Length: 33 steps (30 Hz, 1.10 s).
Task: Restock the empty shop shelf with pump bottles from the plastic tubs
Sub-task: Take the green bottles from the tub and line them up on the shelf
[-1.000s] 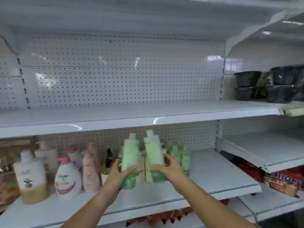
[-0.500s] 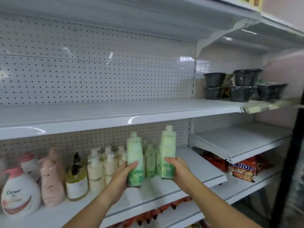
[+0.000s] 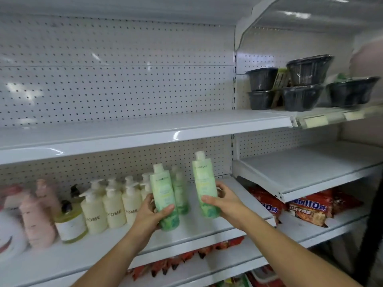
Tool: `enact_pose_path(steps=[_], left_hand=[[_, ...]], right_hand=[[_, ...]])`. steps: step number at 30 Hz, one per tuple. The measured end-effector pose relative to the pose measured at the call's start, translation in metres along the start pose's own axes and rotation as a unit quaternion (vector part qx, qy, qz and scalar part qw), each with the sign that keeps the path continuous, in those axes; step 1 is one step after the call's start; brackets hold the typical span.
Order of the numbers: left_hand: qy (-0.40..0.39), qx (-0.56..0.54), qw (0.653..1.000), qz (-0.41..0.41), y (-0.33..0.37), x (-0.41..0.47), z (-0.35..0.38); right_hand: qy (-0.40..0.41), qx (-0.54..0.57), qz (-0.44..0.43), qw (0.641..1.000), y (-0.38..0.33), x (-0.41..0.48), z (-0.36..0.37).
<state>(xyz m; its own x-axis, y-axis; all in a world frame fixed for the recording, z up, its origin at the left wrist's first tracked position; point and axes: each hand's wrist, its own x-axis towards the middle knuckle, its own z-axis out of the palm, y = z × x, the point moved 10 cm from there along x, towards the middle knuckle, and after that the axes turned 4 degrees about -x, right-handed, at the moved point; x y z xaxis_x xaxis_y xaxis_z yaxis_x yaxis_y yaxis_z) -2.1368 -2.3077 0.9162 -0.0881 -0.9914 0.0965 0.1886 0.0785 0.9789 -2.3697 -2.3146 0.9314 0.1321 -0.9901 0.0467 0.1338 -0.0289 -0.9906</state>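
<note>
My left hand [image 3: 150, 212] grips a tall green bottle [image 3: 163, 195] with a white cap, held upright just above the white shelf [image 3: 207, 230]. My right hand [image 3: 224, 200] grips a second green bottle [image 3: 204, 183], a little higher and to the right. Behind them stand more green bottles [image 3: 180, 193] on the shelf. Left of these are rows of cream pump bottles [image 3: 114, 208], a yellow bottle with a black pump [image 3: 69, 220], pink pump bottles [image 3: 36, 220] and a white bottle [image 3: 8, 233] at the far left. No plastic tub is in view.
A bare white shelf [image 3: 145, 129] hangs directly above, low over the bottle caps. To the right, black plastic bowls [image 3: 302, 85] are stacked on an upper shelf. Red snack packets [image 3: 308, 208] lie on the lower right shelf, more red packets [image 3: 186, 257] below.
Both hands carried the green bottles rightward along the shelf and spread them apart. The view swung right, so the pink and white bottles slid to the left edge.
</note>
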Motion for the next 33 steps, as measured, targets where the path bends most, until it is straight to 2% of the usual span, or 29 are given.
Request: enact_pose_path(steps=[5, 9, 15, 26, 33], left_hand=[[0.036, 0.028, 0.999, 0.018, 0.0, 0.007, 0.013], [0.033, 0.059, 0.997, 0.029, 0.004, 0.018, 0.016], [0.015, 0.102, 0.994, 0.034, 0.009, 0.038, 0.004], [0.002, 0.117, 0.993, 0.026, -0.005, 0.063, -0.011], [0.019, 0.116, 0.993, 0.025, -0.003, 0.072, -0.014]], right_hand=[[-0.022, -0.026, 0.0, 0.999, 0.002, 0.021, -0.013], [-0.045, -0.012, -0.008, 0.999, 0.005, 0.046, -0.017], [-0.047, -0.101, -0.028, 0.993, 0.009, 0.083, -0.018], [-0.02, -0.125, 0.019, 0.992, 0.048, 0.146, -0.037], [-0.053, -0.173, 0.005, 0.983, 0.047, 0.187, -0.045]])
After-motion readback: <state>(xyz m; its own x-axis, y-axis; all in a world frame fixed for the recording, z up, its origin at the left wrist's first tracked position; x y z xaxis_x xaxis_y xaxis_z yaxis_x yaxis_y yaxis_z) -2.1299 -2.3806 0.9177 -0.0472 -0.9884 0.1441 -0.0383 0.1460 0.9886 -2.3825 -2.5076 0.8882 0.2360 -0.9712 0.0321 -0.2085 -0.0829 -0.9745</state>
